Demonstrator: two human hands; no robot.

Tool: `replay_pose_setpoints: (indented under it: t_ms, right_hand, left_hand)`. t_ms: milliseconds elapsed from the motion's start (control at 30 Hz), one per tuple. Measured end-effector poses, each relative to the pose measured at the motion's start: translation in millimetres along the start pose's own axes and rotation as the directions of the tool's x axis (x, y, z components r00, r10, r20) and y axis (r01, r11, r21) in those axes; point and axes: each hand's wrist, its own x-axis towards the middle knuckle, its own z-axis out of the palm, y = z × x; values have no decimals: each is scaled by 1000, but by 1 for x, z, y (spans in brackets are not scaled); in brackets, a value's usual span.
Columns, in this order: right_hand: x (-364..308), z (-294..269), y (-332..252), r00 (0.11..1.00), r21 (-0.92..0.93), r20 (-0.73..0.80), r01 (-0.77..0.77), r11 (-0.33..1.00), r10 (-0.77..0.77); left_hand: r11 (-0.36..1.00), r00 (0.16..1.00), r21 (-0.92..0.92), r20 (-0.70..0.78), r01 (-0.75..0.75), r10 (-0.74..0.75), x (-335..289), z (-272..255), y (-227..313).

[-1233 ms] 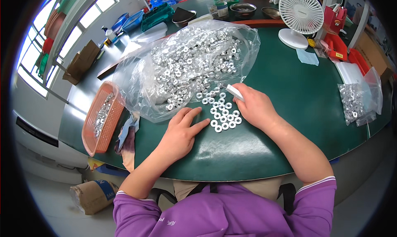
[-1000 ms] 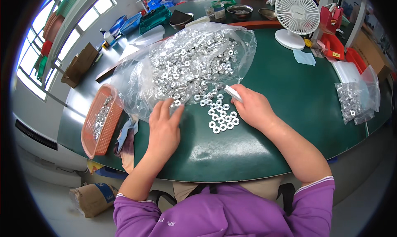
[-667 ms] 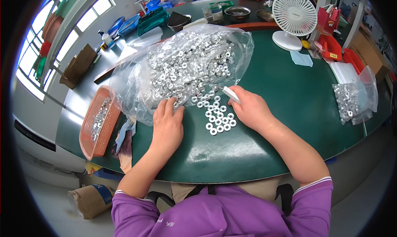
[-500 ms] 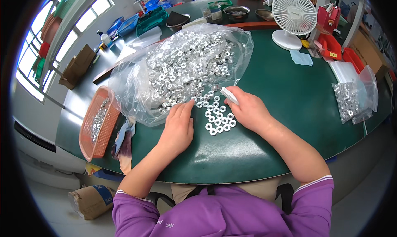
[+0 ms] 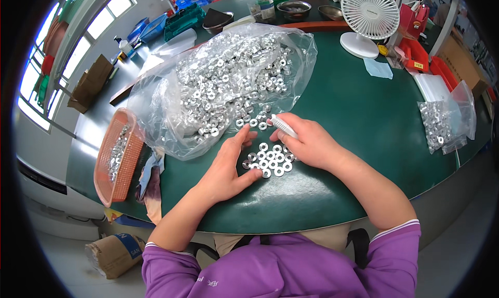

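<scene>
My right hand (image 5: 314, 144) grips a white ribbed handle (image 5: 284, 125); the kind of tool does not show. Below and left of it lies a cluster of small silver metal rings (image 5: 272, 165), flat on the green table. My left hand (image 5: 227, 168) is at the cluster's left side, fingers apart and thumb stretched out against the nearest rings. Just beyond both hands, a few more rings (image 5: 253, 122) lie at the mouth of a large clear plastic bag (image 5: 156, 98), which is heaped with many of the same silver pieces.
An orange basket (image 5: 102, 181) of metal parts stands at the left, with cloths (image 5: 150, 181) beside it. A white fan (image 5: 359, 46) stands at the far right. Nearer on that side are bagged rings (image 5: 435, 124) and red bins (image 5: 414, 56). Metal bowls (image 5: 294, 10) line the back.
The loose rings have drawn together into a tighter cluster closer to me. My left hand has moved nearer and spread its thumb. My right hand, still with the white handle, has shifted slightly left.
</scene>
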Motion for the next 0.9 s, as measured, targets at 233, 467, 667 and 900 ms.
replay_pose_setpoints:
  t_ms: [233, 467, 667, 900]
  right_hand:
    - [4, -7, 9, 979, -89, -165, -132, 987, 116]
    - [4, -5, 5, 981, -158, -129, -164, 974, 145]
    - [5, -6, 4, 982, -158, -128, -159, 975, 139]
    - [5, -5, 7, 982, -189, -139, -155, 970, 130]
  left_hand:
    - [985, 989, 149, 131, -83, 64, 11, 5, 6]
    - [997, 996, 9, -38, -83, 83, 1, 1, -2]
    - [986, 959, -164, -275, 15, -60, -5, -20, -24]
    - [754, 957, 602, 67, -264, 281, 7, 1, 6]
